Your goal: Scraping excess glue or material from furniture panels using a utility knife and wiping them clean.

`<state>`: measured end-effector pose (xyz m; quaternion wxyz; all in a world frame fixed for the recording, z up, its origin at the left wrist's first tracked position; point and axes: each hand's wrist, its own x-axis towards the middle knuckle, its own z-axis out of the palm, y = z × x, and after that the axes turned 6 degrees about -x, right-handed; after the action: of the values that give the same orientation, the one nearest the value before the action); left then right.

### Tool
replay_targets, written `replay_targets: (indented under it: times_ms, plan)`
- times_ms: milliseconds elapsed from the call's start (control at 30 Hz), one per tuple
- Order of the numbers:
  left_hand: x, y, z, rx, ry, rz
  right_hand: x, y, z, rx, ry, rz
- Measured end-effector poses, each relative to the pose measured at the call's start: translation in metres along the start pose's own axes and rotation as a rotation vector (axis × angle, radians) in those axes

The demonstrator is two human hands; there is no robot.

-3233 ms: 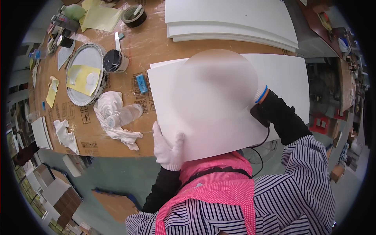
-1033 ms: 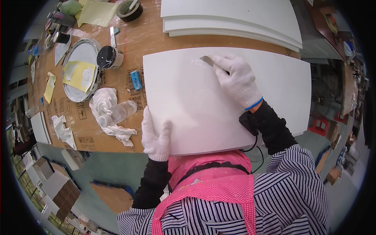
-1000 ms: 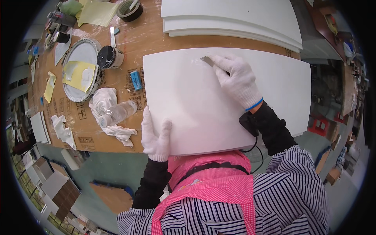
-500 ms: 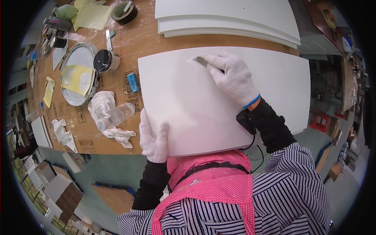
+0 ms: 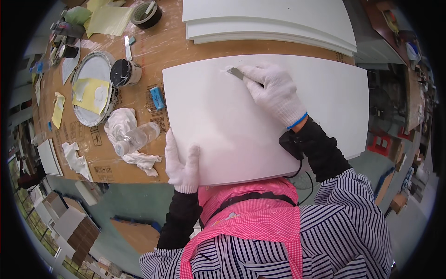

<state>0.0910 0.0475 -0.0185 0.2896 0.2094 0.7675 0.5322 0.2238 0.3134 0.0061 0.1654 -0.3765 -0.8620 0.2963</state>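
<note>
Brown-topped worktable (image 5: 174, 44) bears a broad white panel (image 5: 213, 125), its near edge just beside the wearer's pink checked apron (image 5: 260, 221). Left gloved hand (image 5: 182, 162) sits at the panel's near left corner, thumb on the face, fingers along the edge — whether clamped, cannot be told. Right gloved hand (image 5: 272, 90) is closed on a small metal scraper (image 5: 235, 72) — blade at the panel's face, close to its far edge.
</note>
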Motion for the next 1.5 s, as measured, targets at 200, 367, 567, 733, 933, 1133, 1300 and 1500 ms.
replay_targets:
  times_ms: [200,367,567,733,933,1133,1300,1500]
  plan:
    - [0.001,-0.002,0.000,-0.041,-0.009,0.014,-0.001,0.004,0.001,0.041,0.067,-0.028]
    - [0.000,0.000,0.001,-0.008,0.008,-0.002,-0.001,0.005,-0.002,0.024,0.039,-0.030]
    - [0.000,0.003,0.000,-0.024,0.003,-0.013,0.000,0.001,0.001,0.015,-0.009,-0.017]
    - [0.000,0.002,0.001,0.010,-0.005,0.005,-0.002,0.003,0.001,0.040,0.050,-0.012]
    - [-0.001,-0.003,-0.001,-0.006,0.009,-0.002,0.009,0.011,-0.004,0.021,-0.033,-0.052]
    - [-0.003,-0.003,-0.004,0.087,-0.003,0.045,0.014,0.027,-0.011,0.008,0.144,-0.076]
    - [0.001,0.003,-0.002,0.086,-0.068,-0.030,0.033,0.063,-0.014,-0.249,0.327,-0.082]
    - [0.029,-0.005,-0.003,0.377,-0.046,0.290,0.032,0.055,-0.020,-0.139,0.299,-0.132]
